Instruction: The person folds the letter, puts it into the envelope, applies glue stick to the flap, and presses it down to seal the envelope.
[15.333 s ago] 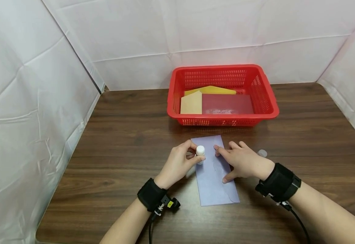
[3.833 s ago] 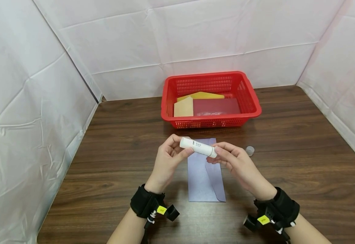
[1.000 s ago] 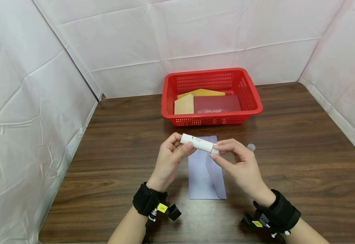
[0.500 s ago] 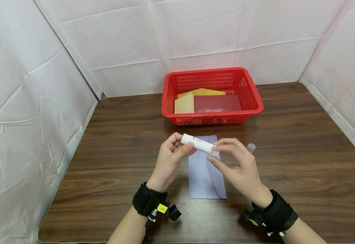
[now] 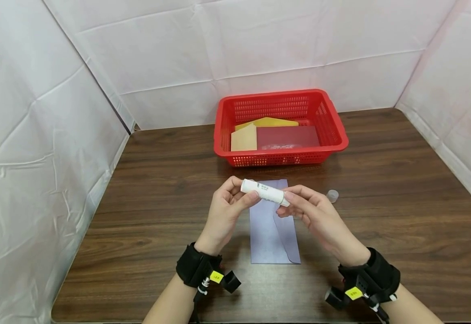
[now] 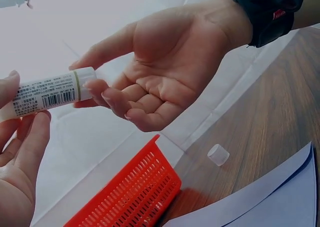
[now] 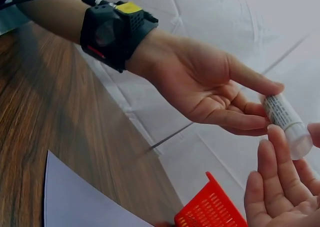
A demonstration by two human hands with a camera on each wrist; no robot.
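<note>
A white glue stick (image 5: 264, 192) is held in the air, slanting down to the right above a lavender envelope (image 5: 268, 238). My left hand (image 5: 226, 209) grips its left end, the thumb lying along the near side. At the other end, my right hand (image 5: 320, 218) pinches the base between thumb and fingers. Printed text and a barcode show on the glue stick (image 6: 52, 93) in the left wrist view. The end under my left fingers is partly hidden. A small translucent cap (image 5: 332, 195) lies on the table to the right of the envelope.
A red plastic basket (image 5: 281, 159) stands behind the envelope, holding a yellow envelope (image 5: 268, 122), a cream one (image 5: 244, 138) and a dark red one (image 5: 288, 136). The wood-grain table (image 5: 158, 216) is bordered by white cloth walls (image 5: 170, 58).
Earlier my left hand held the glue stick upright over the envelope while my right rested there. Lately my right hand loosened, turned and took the base anew; my left stayed nearly still.
</note>
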